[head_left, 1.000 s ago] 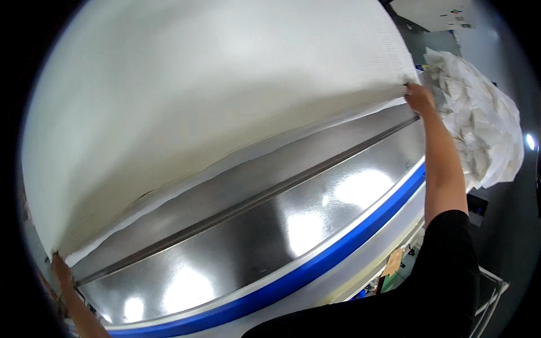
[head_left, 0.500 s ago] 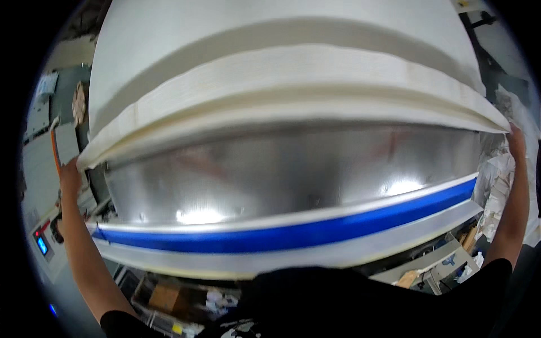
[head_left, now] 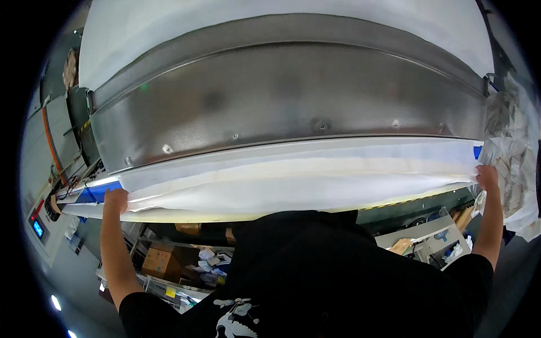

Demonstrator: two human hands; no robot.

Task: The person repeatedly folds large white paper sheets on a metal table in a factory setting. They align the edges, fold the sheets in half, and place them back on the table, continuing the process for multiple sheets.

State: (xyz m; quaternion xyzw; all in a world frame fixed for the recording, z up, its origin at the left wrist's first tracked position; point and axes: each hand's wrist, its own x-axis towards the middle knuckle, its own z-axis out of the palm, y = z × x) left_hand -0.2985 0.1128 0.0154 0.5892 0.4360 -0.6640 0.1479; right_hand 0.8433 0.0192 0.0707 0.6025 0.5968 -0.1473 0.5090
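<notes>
At machine front, two hands [head_left: 115, 200] [head_left: 486, 176], one white sheet [head_left: 293, 183]

One head-worn fisheye view, looking steeply down and forward over the person's own chest, close to the work. The left hand [head_left: 116, 198] comes up at lower left, the right hand [head_left: 487, 176] at far right. The curved metal machine panel [head_left: 282, 101] fills the upper middle, its straight edges bowing toward the rim.
</notes>
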